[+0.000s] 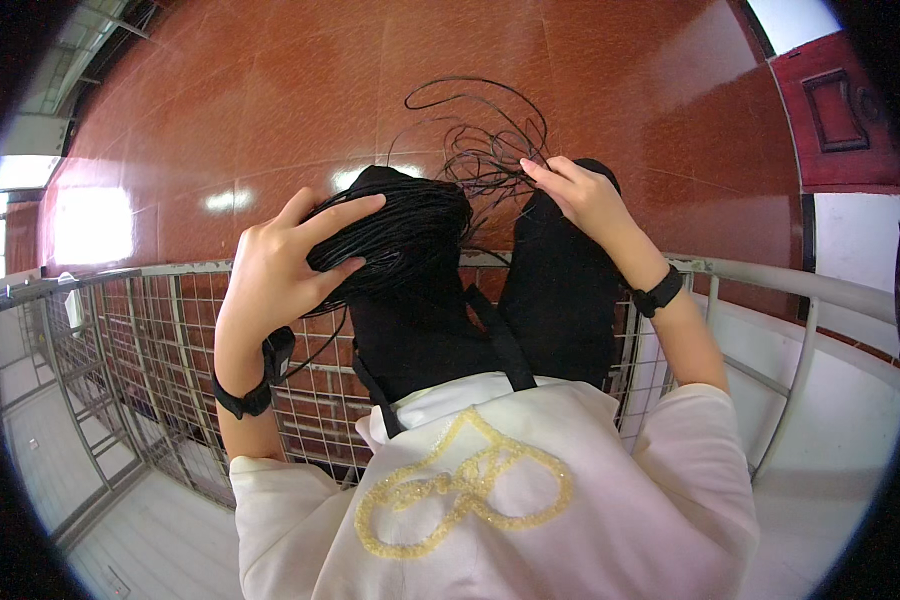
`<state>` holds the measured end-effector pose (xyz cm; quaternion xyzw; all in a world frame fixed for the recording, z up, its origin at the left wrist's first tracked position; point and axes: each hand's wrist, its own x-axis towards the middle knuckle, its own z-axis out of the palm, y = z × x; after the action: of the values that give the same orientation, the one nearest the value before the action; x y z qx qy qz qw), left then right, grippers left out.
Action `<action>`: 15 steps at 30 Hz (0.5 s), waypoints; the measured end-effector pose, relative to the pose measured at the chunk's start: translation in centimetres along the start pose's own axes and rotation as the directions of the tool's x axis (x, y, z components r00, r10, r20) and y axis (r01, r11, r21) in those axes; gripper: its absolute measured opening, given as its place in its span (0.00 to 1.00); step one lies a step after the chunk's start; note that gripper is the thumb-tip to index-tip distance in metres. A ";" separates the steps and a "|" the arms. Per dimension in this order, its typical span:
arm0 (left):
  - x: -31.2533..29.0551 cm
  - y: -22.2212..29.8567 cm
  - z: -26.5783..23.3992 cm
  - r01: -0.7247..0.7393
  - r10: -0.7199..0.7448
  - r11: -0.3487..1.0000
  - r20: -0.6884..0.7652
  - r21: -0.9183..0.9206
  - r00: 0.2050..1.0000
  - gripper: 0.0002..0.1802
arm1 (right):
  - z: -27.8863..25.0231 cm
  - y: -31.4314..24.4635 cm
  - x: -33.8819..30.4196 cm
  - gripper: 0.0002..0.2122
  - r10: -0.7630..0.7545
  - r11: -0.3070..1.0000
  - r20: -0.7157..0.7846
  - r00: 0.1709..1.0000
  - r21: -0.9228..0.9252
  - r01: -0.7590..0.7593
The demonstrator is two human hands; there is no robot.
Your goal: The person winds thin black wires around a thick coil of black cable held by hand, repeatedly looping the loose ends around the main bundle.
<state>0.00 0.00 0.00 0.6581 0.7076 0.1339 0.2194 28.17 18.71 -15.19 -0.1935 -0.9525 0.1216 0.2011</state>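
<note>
Across the left leg of the black trousers point(405, 335), near the knee, a thick bundle of black cord point(410, 235) lay in many near-parallel turns. Loose loops point(480, 150) stood out beyond its right side, tangled, seen against the red-brown floor point(310, 110).

Handling, judged by eye: single strands looked light and limp, with a little spring, since the widest loop kept an open curve. The bundle probably had some weight as a mass and would sag if lifted by a few turns. The surface looked smooth, so turns could slide over one another; breakage seemed unlikely, snagging more so. Best hold: a broad grip round the whole bundle, and a fingertip pinch on one strand at the edge of the tangle.

Left hand point(288, 262): fingers spread wide, thumb and forefinger apart, resting on the bundle's left side without closing round it. Right hand point(570, 185): thumb and forefinger nearly together, apparently pinching a strand of the loose loops; exact contact too small to tell.
</note>
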 end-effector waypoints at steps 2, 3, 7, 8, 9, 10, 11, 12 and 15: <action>0.1 0.0 0.1 -0.021 0.021 1.000 -0.012 0.019 1.000 0.30 | 0.0 0.5 0.1 0.21 -0.087 0.991 -0.020 0.996 -0.104 0.084; 0.1 0.1 0.1 -0.022 0.022 1.000 -0.013 0.021 1.000 0.30 | 0.0 0.8 0.2 0.21 -0.087 0.991 -0.023 0.996 -0.105 0.084; 0.2 0.8 0.2 -0.007 0.007 1.000 0.003 0.025 1.000 0.31 | -1.0 1.0 1.3 0.20 -0.128 0.985 -0.086 0.988 -0.129 0.117; 0.2 1.0 0.3 0.005 -0.005 0.999 0.008 0.039 1.000 0.31 | -1.3 0.8 1.7 0.19 -0.171 0.971 -0.155 0.973 -0.191 0.140; 0.2 1.0 0.3 0.004 -0.005 0.999 0.008 0.040 1.000 0.31 | -1.2 0.4 1.9 0.19 -0.170 0.972 -0.157 0.973 -0.191 0.139; 0.1 1.0 0.3 0.003 -0.003 0.999 -0.002 0.035 1.000 0.31 | -1.1 -0.2 2.0 0.17 -0.141 0.960 -0.166 0.976 -0.265 0.094; 0.1 0.9 0.3 0.003 -0.002 1.000 -0.012 0.031 1.000 0.31 | -0.9 -1.0 2.2 0.16 -0.113 0.940 -0.178 0.977 -0.337 0.047; 0.1 0.8 0.3 0.002 -0.002 1.000 -0.010 0.031 1.000 0.31 | -0.8 -1.9 2.6 0.15 -0.095 0.944 -0.201 0.975 -0.329 0.024; 0.1 0.5 0.3 -0.022 0.024 0.999 -0.049 0.039 0.999 0.31 | 0.7 -3.3 3.0 0.15 0.013 0.971 -0.226 0.974 -0.229 -0.066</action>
<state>0.59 0.14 -0.07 0.6668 0.7077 0.1391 0.1875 24.27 16.94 -13.82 -0.2476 -0.9275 -0.0104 0.2798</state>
